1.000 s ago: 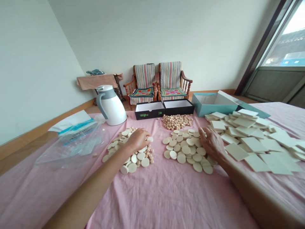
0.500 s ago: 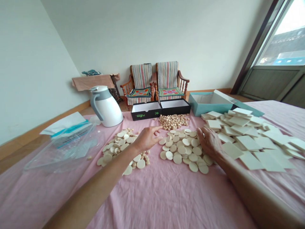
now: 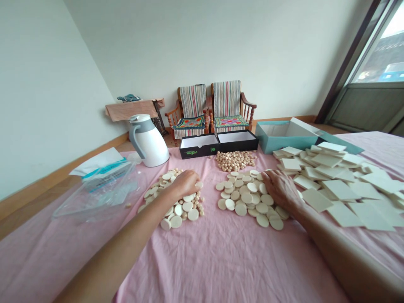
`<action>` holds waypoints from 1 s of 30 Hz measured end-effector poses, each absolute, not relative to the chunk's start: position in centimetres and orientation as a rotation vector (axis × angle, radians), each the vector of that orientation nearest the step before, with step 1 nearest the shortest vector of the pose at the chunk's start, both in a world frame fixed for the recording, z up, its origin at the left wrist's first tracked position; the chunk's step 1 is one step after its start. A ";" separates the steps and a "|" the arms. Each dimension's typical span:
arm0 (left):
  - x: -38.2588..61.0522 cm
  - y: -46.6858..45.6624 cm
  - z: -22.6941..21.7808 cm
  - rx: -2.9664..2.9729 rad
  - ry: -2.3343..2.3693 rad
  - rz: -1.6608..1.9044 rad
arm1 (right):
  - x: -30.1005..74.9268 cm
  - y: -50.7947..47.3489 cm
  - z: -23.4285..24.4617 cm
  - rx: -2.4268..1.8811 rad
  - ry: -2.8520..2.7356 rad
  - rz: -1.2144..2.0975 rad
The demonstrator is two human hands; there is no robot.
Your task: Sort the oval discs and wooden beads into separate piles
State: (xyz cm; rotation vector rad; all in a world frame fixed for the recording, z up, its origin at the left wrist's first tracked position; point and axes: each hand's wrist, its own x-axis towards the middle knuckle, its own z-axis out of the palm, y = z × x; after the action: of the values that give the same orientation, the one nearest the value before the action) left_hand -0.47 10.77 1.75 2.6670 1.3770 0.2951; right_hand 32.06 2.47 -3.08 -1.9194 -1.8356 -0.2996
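Observation:
A pale wooden disc [image 3: 199, 184] is pinched in the fingers of my left hand [image 3: 187, 183], over the right side of a mixed pile of discs and small wooden beads [image 3: 197, 206]. To the right lies a pile of round wooden discs [image 3: 241, 198] with no beads visible among them. My right hand [image 3: 280, 187] rests over that pile's right edge, palm down with fingers loosely bent; its fingertips are partly hidden. Behind this pile sits a heap of small wooden beads [image 3: 235, 160].
Square wooden tiles [image 3: 339, 189] are heaped at the right. Two black boxes [image 3: 199, 150] and a blue box [image 3: 285, 141] stand along the back. A white jug [image 3: 151, 145] and clear plastic packaging [image 3: 104, 191] occupy the left of the pink cloth [image 3: 227, 261].
My left hand has moved left, from the gap between the disc piles to over the mixed pile, where a disc now shows in its fingers. My right hand stays by the right pile.

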 end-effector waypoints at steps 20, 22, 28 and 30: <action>1.5 9.2 3.6 2.559 1.300 0.896 | 32.1 2.5 -3.0 -1.944 -1.851 -0.257; -0.3 9.7 3.5 2.570 1.378 0.792 | 32.2 2.4 -2.9 -1.964 -1.851 -0.253; -2.7 10.6 2.7 2.639 1.457 0.479 | 32.1 2.3 -2.9 -1.988 -1.855 -0.252; -2.7 10.6 2.5 2.675 1.440 0.384 | 32.1 2.4 -2.9 -1.989 -1.847 -0.257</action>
State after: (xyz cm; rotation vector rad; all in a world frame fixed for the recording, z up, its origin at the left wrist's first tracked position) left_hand -2.71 10.64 2.51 2.6751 1.4400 0.3837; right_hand 32.14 2.42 -2.92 -1.9885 -1.8473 -0.2574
